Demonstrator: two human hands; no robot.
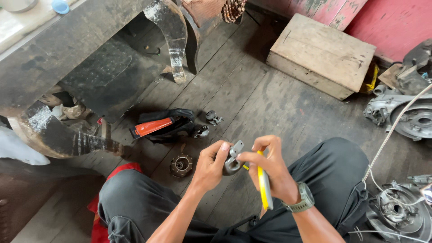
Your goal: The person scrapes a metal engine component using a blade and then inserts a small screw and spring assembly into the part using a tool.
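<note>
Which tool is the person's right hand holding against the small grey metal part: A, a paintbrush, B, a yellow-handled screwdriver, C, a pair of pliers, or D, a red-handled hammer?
B: the right hand grips a yellow-handled screwdriver with its tip at the small grey metal part, which the left hand holds.

Two hands work near the middle: left hand (208, 164), right hand (272, 173). One grey metal part (232, 162) and one yellow screwdriver (264, 186) sit in them. One wooden box (322, 55) stands far right, one round gear (181, 165) lies near left, and two engine casings, (407, 116) and (396, 211), lie right.
</note>
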